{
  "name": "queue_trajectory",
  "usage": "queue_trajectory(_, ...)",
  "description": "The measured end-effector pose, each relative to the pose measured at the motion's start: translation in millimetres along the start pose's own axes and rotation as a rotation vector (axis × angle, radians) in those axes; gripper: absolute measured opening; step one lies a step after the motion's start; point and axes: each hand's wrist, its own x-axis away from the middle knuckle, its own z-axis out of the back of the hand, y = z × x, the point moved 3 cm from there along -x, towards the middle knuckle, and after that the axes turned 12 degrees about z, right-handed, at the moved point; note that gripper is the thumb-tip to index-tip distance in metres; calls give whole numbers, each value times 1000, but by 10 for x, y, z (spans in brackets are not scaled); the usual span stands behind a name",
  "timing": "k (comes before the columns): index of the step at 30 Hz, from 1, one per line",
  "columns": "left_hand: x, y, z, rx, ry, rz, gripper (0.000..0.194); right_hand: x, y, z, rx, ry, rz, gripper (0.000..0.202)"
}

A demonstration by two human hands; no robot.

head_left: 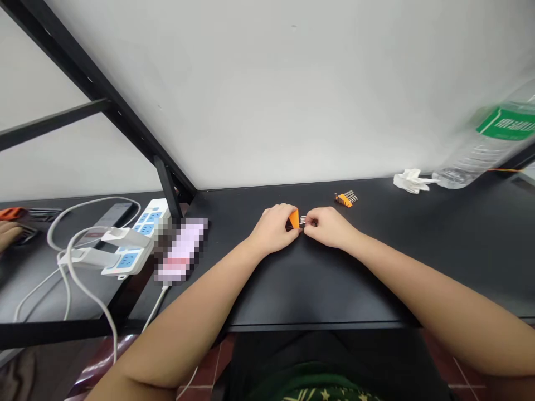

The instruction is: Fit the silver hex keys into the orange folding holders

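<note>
Pinching an orange holder [295, 218] in a narrow grip, the left hand [273, 227] in the head view rests between the table's [334, 289] far and near edges, while the right hand [328, 225] curls its fingers at thin metal rods [303, 219] just beside the holder; whether its grip has one, I cannot tell. Toward the far edge lies a second orange holder [345, 200] with rods, and farther right along that edge a crumpled tissue [410, 181].
</note>
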Motion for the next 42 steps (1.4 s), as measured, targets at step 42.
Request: queue_trajectory(42,-15,-39,24,-67,-51,74,30,10,134,17,387,-167,24,30)
